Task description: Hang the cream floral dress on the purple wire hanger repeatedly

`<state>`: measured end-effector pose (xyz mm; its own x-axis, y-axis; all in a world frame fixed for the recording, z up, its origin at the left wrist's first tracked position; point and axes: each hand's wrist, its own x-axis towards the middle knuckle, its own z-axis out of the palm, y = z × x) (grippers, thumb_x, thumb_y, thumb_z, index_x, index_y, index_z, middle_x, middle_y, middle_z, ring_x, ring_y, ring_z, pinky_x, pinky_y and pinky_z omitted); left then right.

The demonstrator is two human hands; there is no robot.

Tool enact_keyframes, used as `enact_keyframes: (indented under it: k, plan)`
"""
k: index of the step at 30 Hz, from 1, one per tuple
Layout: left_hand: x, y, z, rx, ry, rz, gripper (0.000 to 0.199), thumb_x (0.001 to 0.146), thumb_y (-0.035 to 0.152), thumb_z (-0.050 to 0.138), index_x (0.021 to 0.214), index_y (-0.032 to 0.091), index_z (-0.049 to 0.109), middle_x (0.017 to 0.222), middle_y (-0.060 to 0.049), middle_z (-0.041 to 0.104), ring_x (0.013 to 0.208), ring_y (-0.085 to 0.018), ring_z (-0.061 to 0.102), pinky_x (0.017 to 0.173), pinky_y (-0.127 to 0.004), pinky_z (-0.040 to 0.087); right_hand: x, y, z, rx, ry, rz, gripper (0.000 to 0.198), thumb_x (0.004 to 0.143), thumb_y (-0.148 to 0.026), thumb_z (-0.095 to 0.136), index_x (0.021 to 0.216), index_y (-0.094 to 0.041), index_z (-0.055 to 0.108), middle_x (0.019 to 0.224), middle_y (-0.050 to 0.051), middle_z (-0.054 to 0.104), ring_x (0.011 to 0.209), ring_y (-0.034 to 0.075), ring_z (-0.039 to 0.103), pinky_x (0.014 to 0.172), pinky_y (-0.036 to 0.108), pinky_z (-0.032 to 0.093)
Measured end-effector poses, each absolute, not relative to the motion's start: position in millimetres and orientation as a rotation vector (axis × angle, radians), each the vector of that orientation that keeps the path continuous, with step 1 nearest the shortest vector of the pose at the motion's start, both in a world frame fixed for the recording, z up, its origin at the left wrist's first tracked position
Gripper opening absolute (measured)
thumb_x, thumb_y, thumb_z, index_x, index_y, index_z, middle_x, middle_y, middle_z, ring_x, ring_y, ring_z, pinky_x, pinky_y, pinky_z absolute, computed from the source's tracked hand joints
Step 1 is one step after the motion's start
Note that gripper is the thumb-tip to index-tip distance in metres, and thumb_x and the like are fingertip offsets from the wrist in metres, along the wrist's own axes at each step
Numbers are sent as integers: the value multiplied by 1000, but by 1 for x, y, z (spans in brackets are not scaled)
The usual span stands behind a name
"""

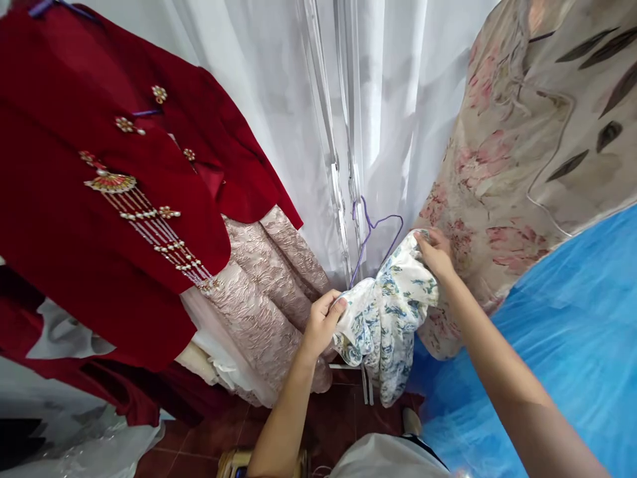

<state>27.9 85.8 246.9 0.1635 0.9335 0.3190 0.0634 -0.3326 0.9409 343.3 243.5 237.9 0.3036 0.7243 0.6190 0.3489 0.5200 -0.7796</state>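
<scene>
A white dress with a blue and green floral print (393, 312) hangs in front of me, gathered near its top. My left hand (323, 322) pinches its left upper edge between thumb and fingers. At the opposite upper corner, my right hand (435, 252) grips the cloth. A purple wire hanger (369, 229) rises behind the dress's top edge, against white metal poles (343, 199). Whether the dress's shoulders sit on the hanger is hidden by the cloth.
On the left hang a red velvet jacket (199, 159) with beaded ornaments and a pale pink textured skirt (269, 292). To the right are a beige floral garment (502, 179) and blue tulle (557, 345). White curtains (259, 66) hang behind, above a reddish tiled floor (223, 425).
</scene>
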Motion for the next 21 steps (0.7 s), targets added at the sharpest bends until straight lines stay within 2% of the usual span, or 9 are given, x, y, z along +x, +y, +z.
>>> enact_keyframes:
  k: [2, 4, 7, 9, 12, 16, 19, 21]
  plan:
    - [29, 84, 250, 1614, 1025, 1280, 37, 97, 51, 57, 85, 16, 60, 72, 3, 49, 68, -10, 44, 63, -21, 37, 339, 264, 242, -1068, -1305, 262, 36, 84, -58, 65, 92, -26, 79, 115, 12, 70, 120, 33, 60, 109, 50, 45]
    - [29, 83, 256, 1634, 1034, 1199, 35, 98, 50, 55, 91, 16, 62, 77, 1, 54, 71, -11, 48, 64, -21, 39, 335, 281, 247, -1041, -1350, 279, 42, 86, -60, 62, 99, -24, 79, 125, 13, 68, 125, 33, 59, 112, 50, 42]
    - [26, 87, 271, 1683, 1008, 1042, 34, 97, 50, 56, 102, 18, 62, 82, 0, 59, 71, -12, 53, 62, -21, 40, 330, 298, 252, -999, -1461, 373, 48, 90, -62, 56, 110, -24, 77, 123, 11, 72, 117, 31, 64, 107, 48, 46]
    - [21, 92, 280, 1726, 988, 945, 34, 96, 51, 58, 108, 18, 60, 75, 2, 56, 63, -11, 49, 55, -20, 36, 328, 305, 252, -1004, -1520, 440, 50, 91, -63, 54, 111, -24, 77, 118, 10, 76, 109, 31, 68, 101, 48, 50]
    - [14, 101, 290, 1773, 958, 835, 36, 95, 51, 60, 109, 18, 60, 65, 5, 49, 54, -9, 42, 48, -19, 30, 331, 308, 247, -1020, -1611, 467, 51, 90, -65, 54, 106, -23, 77, 111, 9, 77, 106, 31, 68, 99, 47, 52]
    - [8, 110, 293, 1717, 865, 805, 42, 91, 56, 64, 106, 17, 59, 70, 3, 55, 55, -9, 46, 48, -18, 34, 339, 303, 242, -1030, -1639, 315, 44, 92, -61, 51, 96, -25, 75, 112, 9, 74, 113, 28, 64, 107, 46, 45]
    - [8, 114, 289, 1637, 832, 832, 47, 87, 59, 67, 103, 16, 58, 68, 4, 55, 51, -7, 45, 47, -18, 34, 343, 296, 242, -1116, -1488, 185, 44, 93, -60, 49, 81, -24, 70, 106, 11, 70, 106, 28, 63, 103, 44, 47]
    - [8, 114, 287, 1582, 824, 861, 47, 86, 58, 69, 101, 15, 58, 67, 4, 56, 51, -7, 46, 47, -17, 33, 343, 293, 244, -1162, -1418, 136, 44, 92, -60, 52, 72, -23, 65, 110, 12, 67, 108, 27, 61, 101, 42, 47]
